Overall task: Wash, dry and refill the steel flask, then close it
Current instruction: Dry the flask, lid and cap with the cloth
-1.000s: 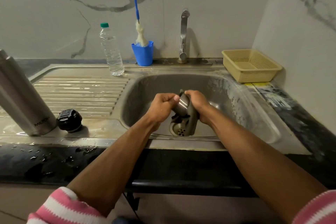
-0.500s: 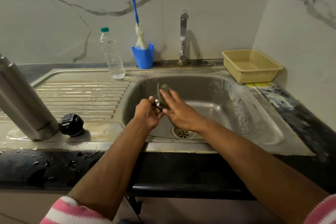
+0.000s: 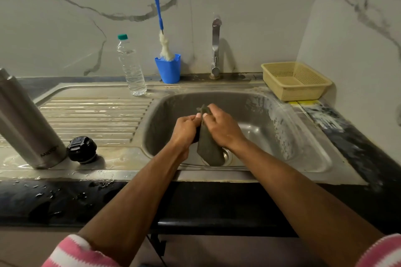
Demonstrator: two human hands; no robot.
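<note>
The tall steel flask stands open on the wet draining board at the left, with its black lid beside it. Over the sink basin, my left hand and my right hand meet. Both pinch the top of a dark grey-green cloth. The cloth hangs down between them above the drain. Whether my left hand holds anything else behind the cloth is hidden.
A clear water bottle with a green cap and a blue cup holding a bottle brush stand at the back of the sink. The tap is off. A yellow basket sits at the back right. Water drops lie on the dark counter edge.
A second ago both hands gripped a small steel cup with the cloth low over the drain. The hands rose and parted, and now both hold the hanging cloth; the cup is out of sight.
</note>
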